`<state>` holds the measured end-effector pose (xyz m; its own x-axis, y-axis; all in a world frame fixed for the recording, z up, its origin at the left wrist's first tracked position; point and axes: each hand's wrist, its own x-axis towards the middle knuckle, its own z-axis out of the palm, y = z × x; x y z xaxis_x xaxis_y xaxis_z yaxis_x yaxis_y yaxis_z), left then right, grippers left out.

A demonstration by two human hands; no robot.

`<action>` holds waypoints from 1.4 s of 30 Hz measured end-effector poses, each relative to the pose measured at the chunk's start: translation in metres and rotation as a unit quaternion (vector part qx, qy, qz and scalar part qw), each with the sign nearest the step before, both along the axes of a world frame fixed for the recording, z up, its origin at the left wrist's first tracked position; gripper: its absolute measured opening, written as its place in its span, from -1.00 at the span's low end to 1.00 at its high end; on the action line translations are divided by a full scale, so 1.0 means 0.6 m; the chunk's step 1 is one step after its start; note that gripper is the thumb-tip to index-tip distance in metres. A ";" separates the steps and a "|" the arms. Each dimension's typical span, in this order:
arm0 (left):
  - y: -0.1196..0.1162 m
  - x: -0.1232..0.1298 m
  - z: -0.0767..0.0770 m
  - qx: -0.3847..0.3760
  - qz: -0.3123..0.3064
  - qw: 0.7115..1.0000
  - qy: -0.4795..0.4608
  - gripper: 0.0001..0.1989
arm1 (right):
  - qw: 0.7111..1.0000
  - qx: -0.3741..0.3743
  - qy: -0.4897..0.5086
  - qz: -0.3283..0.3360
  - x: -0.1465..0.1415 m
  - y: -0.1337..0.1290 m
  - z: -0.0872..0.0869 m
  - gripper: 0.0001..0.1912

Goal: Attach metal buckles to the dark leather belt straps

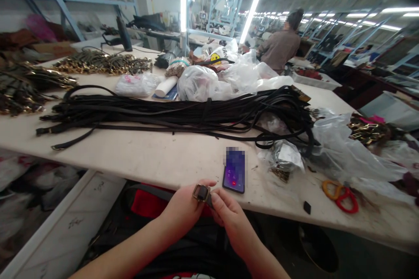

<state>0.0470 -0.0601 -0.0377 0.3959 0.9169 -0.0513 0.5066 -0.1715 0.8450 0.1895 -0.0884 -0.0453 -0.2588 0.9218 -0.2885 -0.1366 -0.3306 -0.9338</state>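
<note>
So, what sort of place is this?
Probably a workshop or factory making belts or straps: there's a buckled strap in front, a big bundle of black straps behind it, and long tube lights overhead.

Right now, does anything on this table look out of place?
Mildly: one strap at the picture's left sticks out from the black strap bundle, slanting toward the near edge of the table while most lie together. Nothing looks spilled or broken.
</note>
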 end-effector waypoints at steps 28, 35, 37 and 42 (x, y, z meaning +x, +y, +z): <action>-0.024 -0.018 -0.024 -0.133 0.022 0.980 -0.147 -0.51 | 0.993 0.087 0.063 -0.047 -0.021 0.008 -0.022 -0.74; -0.030 0.001 -0.043 -0.060 0.034 0.993 -0.091 -0.57 | 0.960 0.241 -0.136 -0.032 0.003 -0.003 -0.050 -0.72; -0.028 -0.003 -0.043 -0.077 0.067 0.989 -0.108 -0.57 | 0.918 0.299 -0.259 -0.033 0.036 -0.004 -0.063 -0.66; -0.023 -0.021 -0.054 -0.160 0.135 0.967 -0.144 -0.49 | 0.772 0.352 -0.510 -0.143 0.134 -0.006 -0.119 -0.48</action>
<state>0.0341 -0.0742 -0.0704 0.1836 0.9446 -0.2721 0.2314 0.2275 0.9459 0.2697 -0.0921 -0.1170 0.0159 0.9203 0.3908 0.8151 0.2144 -0.5381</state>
